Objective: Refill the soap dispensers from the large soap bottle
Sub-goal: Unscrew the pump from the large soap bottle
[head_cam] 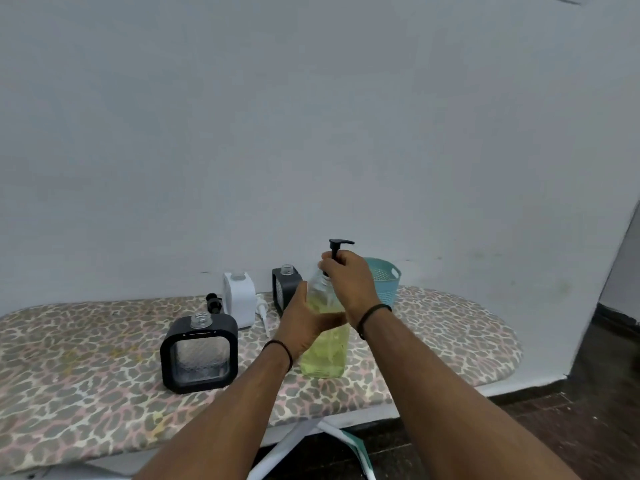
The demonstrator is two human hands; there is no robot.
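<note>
My left hand point(304, 327) grips the soap bottle point(325, 351) while my right hand point(346, 275) pinches its pump point(337, 247) (neck half hidden); twisting carelessly could tip it, spilling soap over the ironing board point(86, 386).

The one camera sits on my head, wide-angle, looking forward and down along my forearms at the near ironing board point(104, 393), close below, with the wall point(311, 116) filling the upper frame.

no readable text anywhere, the bottles and dispensers carry no label, brand or number that can be made out.
</note>
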